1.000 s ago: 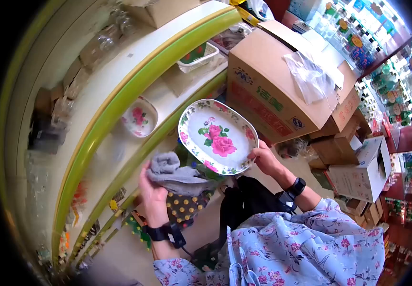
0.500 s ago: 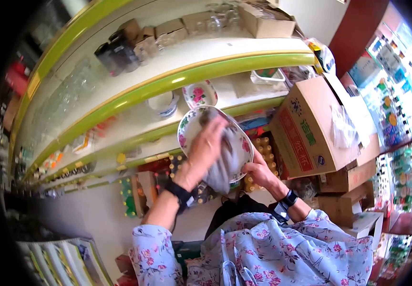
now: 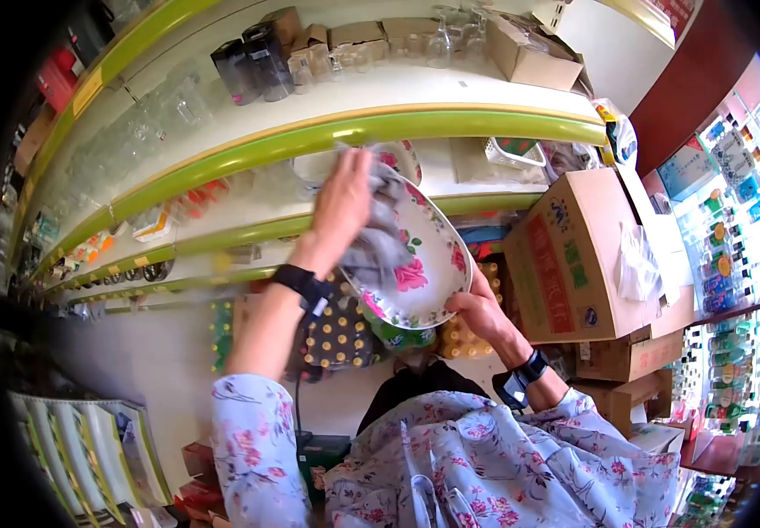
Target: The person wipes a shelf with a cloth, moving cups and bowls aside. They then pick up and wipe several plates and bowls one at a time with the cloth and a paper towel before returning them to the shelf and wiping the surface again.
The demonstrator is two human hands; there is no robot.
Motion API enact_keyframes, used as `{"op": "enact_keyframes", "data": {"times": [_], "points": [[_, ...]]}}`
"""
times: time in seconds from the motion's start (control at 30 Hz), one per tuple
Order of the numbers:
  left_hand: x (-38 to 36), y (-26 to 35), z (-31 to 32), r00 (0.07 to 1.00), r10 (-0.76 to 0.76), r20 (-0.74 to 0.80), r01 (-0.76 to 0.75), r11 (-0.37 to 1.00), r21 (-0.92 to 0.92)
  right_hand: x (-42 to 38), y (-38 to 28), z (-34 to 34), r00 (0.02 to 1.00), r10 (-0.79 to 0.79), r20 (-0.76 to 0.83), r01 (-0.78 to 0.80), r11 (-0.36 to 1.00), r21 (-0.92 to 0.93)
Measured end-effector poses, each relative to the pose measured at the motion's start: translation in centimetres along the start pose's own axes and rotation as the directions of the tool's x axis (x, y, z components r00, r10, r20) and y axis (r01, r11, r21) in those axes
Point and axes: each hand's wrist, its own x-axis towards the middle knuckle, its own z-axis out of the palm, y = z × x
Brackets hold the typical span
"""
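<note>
My right hand (image 3: 482, 308) grips the lower right edge of a white oval plate (image 3: 437, 255) with pink roses and a patterned rim. The plate is tilted, its face toward me. A grey cloth (image 3: 378, 236), smeared by motion, hangs from my left hand (image 3: 345, 198) and covers the plate's left side. The fingers of my left hand are closed on this cloth near the plate's upper left edge. Behind the plate, another flowered dish (image 3: 408, 160) sits on the shelf, partly hidden.
Glasses (image 3: 440, 46), dark boxes (image 3: 266, 60) and an open carton (image 3: 534, 55) stand on the upper shelf (image 3: 380, 97). A big cardboard box (image 3: 578, 255) is stacked at my right. Yellow-capped bottles (image 3: 336, 339) stand below. Bottle shelves (image 3: 732, 264) line the far right.
My left hand has moved left and up with the cloth, uncovering the rose in the plate's middle. My right hand still holds the plate's edge. The view has shifted slightly.
</note>
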Motion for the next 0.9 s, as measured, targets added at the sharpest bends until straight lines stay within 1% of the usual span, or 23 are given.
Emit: {"op": "enact_keyframes", "data": {"times": [0.03, 0.1, 0.17, 0.2, 0.3, 0.33, 0.4, 0.43, 0.47, 0.5, 0.53, 0.57, 0.63, 0.67, 0.7, 0.77, 0.8, 0.83, 0.87, 0.9], "points": [[0.0, -0.5, -1.0, 0.998, 0.032, -0.063, -0.025, 0.993, 0.112, -0.2, -0.2, 0.0, 1.000, -0.010, 0.009, 0.010, 1.000, -0.003], [-0.1, -1.5, -1.6, 0.998, -0.026, -0.061, 0.036, 0.985, 0.168, 0.1, 0.6, -0.4, 0.999, -0.040, -0.002, 0.040, 0.998, 0.038], [-0.9, -2.2, -1.4, 0.974, -0.227, 0.019, 0.227, 0.974, -0.001, 0.3, 1.3, -0.3, 0.998, -0.050, -0.022, 0.051, 0.997, 0.057], [-1.5, -2.4, -1.2, 0.945, -0.318, 0.072, 0.323, 0.943, -0.079, 0.3, 1.9, -0.4, 0.997, -0.060, -0.038, 0.063, 0.996, 0.071], [-3.1, -2.8, -0.6, 0.927, -0.367, 0.074, 0.374, 0.915, -0.154, 0.0, 2.5, -0.7, 1.000, 0.007, -0.029, -0.002, 0.986, 0.168], [-4.1, -3.4, 0.8, 0.934, -0.350, 0.065, 0.356, 0.906, -0.231, -0.4, 3.0, -0.7, 1.000, 0.024, -0.018, -0.021, 0.985, 0.172], [-4.3, -3.1, -0.1, 0.940, -0.335, 0.057, 0.337, 0.895, -0.291, -0.4, 3.7, -0.6, 0.999, 0.053, 0.013, -0.055, 0.985, 0.167], [-4.4, -2.8, -0.7, 0.944, -0.327, 0.052, 0.326, 0.889, -0.321, 0.1, 3.5, -0.9, 0.990, 0.075, 0.117, -0.082, 0.995, 0.051], [-4.4, -2.3, -1.4, 0.980, -0.196, -0.025, 0.179, 0.935, -0.307, 0.7, 2.8, -1.4, 0.971, 0.107, 0.213, -0.096, 0.993, -0.065], [-4.2, -1.6, -2.1, 0.990, -0.144, -0.013, 0.133, 0.945, -0.300, 1.3, 2.1, -1.4, 0.942, 0.147, 0.301, -0.096, 0.979, -0.178], [-4.0, -0.7, -2.9, 0.996, -0.091, 0.000, 0.087, 0.952, -0.294, 1.6, 1.6, -0.7, 0.954, 0.164, 0.250, -0.124, 0.978, -0.170], [-3.9, 0.0, -3.1, 0.999, -0.040, 0.014, 0.042, 0.956, -0.290, 1.9, 1.2, 0.4, 0.974, 0.095, 0.206, -0.046, 0.971, -0.233], [-3.9, 1.9, -3.0, 0.994, 0.087, 0.068, -0.069, 0.972, -0.224, 3.0, 0.9, 2.3, 0.989, -0.052, 0.136, 0.099, 0.925, -0.366], [-3.8, 2.9, -3.1, 0.987, 0.163, 0.019, -0.158, 0.977, -0.144, 3.9, 2.2, 1.9, 0.972, -0.163, 0.168, 0.223, 0.868, -0.445], [-3.7, 3.5, -3.3, 0.971, 0.240, -0.025, -0.241, 0.969, -0.058, 4.0, 2.7, 1.6, 0.973, -0.160, 0.166, 0.221, 0.851, -0.476], [-3.0, 3.0, -3.8, 0.976, 0.207, 0.070, -0.204, 0.978, -0.049, 4.1, 2.8, 1.8, 0.973, -0.159, 0.167, 0.225, 0.815, -0.534], [-2.7, 2.7, -4.1, 0.975, 0.189, 0.117, -0.185, 0.982, -0.044, 3.5, 1.6, 2.7, 0.973, -0.201, 0.110, 0.229, 0.838, -0.495], [-2.5, 2.2, -4.7, 0.993, 0.029, 0.116, -0.022, 0.998, -0.059, 3.7, 1.6, 2.3, 0.969, -0.238, 0.061, 0.232, 0.808, -0.542], [-2.4, 1.4, -5.3, 0.985, -0.121, 0.121, 0.131, 0.989, -0.072, 3.5, 0.9, 2.9, 0.978, -0.208, -0.020, 0.181, 0.889, -0.422], [-2.3, 0.6, -5.9, 0.957, -0.260, 0.127, 0.271, 0.959, -0.084, 3.4, -0.4, 3.7, 0.980, -0.173, -0.099, 0.139, 0.948, -0.286]]}}
